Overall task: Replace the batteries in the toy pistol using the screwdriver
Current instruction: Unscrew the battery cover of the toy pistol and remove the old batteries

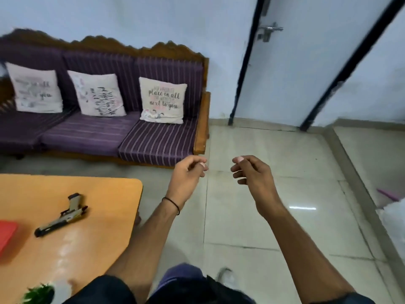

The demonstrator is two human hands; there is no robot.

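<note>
Over the tiled floor (274, 194), two bare hands hang side by side, a little apart and touching nothing. The left hand (187, 172) has its fingers (200, 173) loosely curled toward the thumb, with nothing visible in them, and one thin black band (173, 204) circles its wrist. The right hand (252, 174) is the same: fingers slackly bent, grasping nothing that can be seen.

One toy pistol (62, 217) lies flat on the orange tabletop (98, 238) to the left, well apart from both hands, muzzle toward the near left and grip pointing away. One red flat thing (6, 233) sits at the tabletop's left edge, near the muzzle but not touching it. One green leafy plant (39, 295) shows at the bottom left corner.

Beyond the tabletop stands one purple striped sofa (105, 137) with three seat pads and three pale printed cushions (163, 100) leaning upright against its back, one on each seat. One pale door (295, 73) with a metal latch (269, 31) stands to the right.
</note>
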